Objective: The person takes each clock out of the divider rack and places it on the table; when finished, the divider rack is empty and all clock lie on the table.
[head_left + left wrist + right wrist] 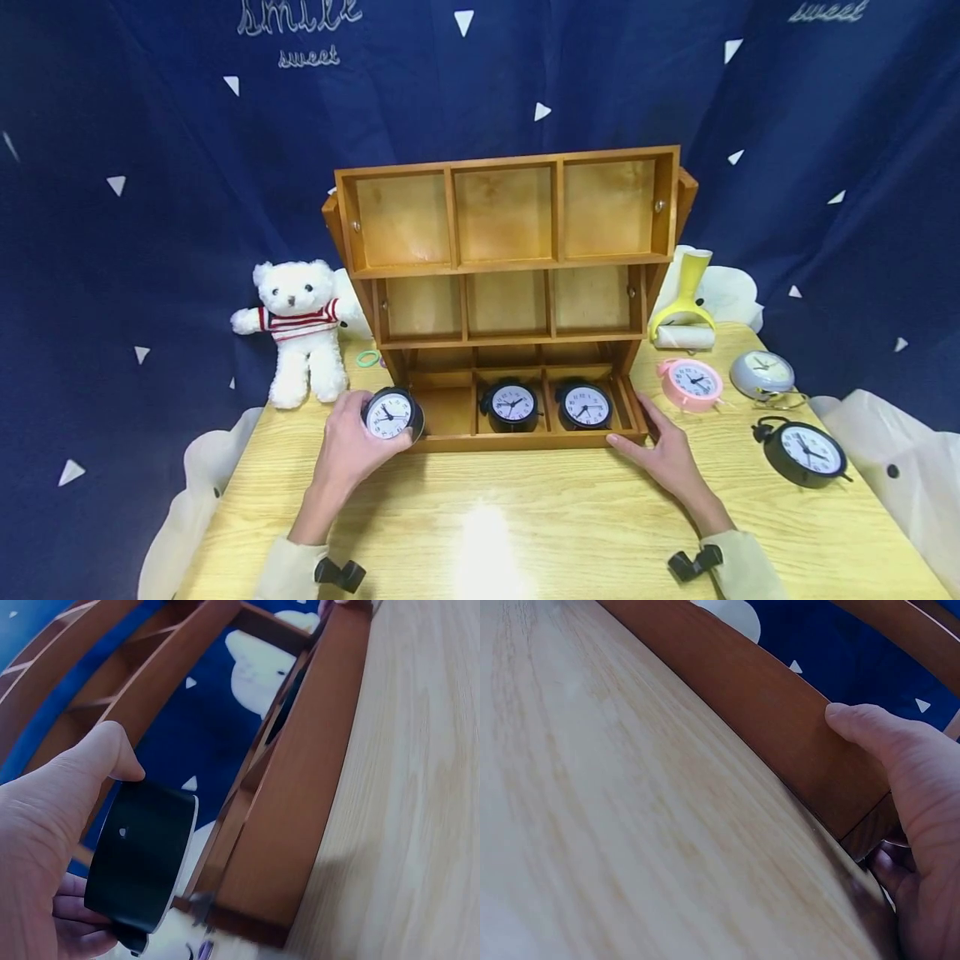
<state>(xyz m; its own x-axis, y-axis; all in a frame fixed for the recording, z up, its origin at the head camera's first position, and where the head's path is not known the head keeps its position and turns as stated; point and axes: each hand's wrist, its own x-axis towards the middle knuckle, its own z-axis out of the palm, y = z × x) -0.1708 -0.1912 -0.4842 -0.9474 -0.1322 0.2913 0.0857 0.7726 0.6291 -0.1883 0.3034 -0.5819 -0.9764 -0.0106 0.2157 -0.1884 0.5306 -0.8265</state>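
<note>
My left hand (349,443) grips a round black alarm clock (389,413) by its rim, beside the left bottom compartment of a three-tier wooden shelf (517,444). In the left wrist view, the thumb presses one side of the clock's black casing (139,851), with fingers curled on the other side. Two more black alarm clocks stand in the bottom tier, one in the middle compartment (512,403) and another in the right one (587,407). My right hand (666,457) holds the shelf's front right corner, its thumb on the front board (780,720) and fingers round the end.
Left of the shelf sits a white teddy bear (300,333), with a green ring (367,358) near it. To the right are a pink clock (692,383), a grey clock (762,373), another black clock (805,452) and a yellow-handled roller (686,300).
</note>
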